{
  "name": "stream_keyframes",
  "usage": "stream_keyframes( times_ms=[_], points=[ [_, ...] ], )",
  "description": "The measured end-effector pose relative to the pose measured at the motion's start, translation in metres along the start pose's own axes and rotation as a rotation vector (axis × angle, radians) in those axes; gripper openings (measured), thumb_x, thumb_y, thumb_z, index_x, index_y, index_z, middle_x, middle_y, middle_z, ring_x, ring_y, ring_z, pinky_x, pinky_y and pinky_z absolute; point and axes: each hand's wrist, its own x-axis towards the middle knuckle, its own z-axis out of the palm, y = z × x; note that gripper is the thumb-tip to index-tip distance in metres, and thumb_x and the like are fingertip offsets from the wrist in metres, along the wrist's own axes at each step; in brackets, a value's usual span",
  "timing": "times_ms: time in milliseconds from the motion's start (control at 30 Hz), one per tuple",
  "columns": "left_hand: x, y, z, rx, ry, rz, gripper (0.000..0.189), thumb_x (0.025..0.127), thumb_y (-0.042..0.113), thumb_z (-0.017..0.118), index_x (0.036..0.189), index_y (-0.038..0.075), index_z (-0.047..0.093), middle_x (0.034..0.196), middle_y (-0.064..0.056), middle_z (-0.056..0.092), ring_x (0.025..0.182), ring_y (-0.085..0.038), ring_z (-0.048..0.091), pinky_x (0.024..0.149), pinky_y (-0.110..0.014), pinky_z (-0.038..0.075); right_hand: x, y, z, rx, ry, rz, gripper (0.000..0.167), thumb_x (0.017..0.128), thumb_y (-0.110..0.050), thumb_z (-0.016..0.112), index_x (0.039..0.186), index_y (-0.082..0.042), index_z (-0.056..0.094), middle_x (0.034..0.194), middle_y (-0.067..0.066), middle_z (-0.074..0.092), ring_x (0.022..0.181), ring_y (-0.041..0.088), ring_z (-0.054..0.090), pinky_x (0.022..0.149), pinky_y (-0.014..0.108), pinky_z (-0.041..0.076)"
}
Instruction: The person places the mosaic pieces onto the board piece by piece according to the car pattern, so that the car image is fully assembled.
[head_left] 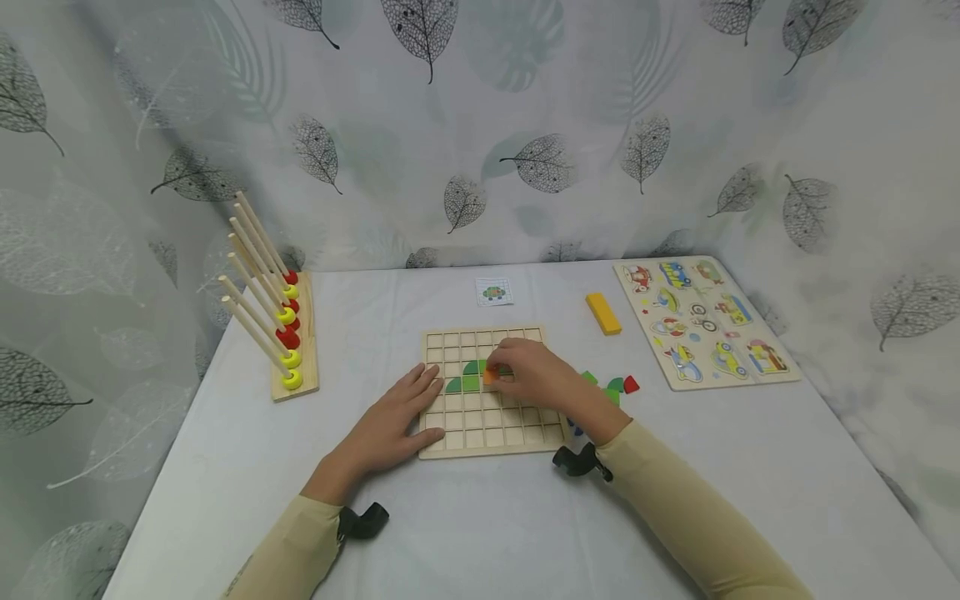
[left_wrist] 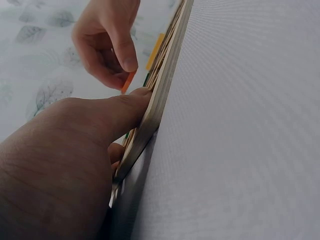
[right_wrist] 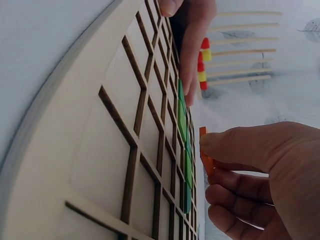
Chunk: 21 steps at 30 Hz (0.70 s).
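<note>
A wooden grid board [head_left: 495,433] lies in the middle of the table, with several green pieces [head_left: 470,383] set in its upper cells. My right hand [head_left: 536,372] pinches an orange tile [right_wrist: 204,150] between thumb and fingers, close over the board beside the green pieces. Fingers spread, my left hand [head_left: 393,421] rests on the board's left edge, thumb at the near left side. In the left wrist view the orange tile [left_wrist: 128,81] is tilted, one edge toward the board.
Loose green pieces [head_left: 613,395] and a red one [head_left: 632,384] lie right of the board. A picture card [head_left: 494,292] and a yellow block [head_left: 603,314] sit behind. A peg stand with rings [head_left: 309,367] is at left, a picture puzzle [head_left: 690,333] at right.
</note>
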Motion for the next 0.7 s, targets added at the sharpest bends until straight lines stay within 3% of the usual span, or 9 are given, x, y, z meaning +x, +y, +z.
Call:
stream_keyframes(
  times_ms=[700],
  points=[
    [0.000,-0.002,0.001,0.011,0.003,0.002,0.084,0.104,0.052,0.068,0.168,0.006,0.039,0.178,-0.007,0.026,0.166,-0.030,0.015,0.128,-0.056,0.026,0.005,0.003,0.010,-0.050,-0.044,0.004,0.020,0.096,-0.021,0.086,0.113,-0.012,0.082,0.104,-0.004,0.069,0.094,0.013,0.062,0.086,0.033,0.056]
  ],
)
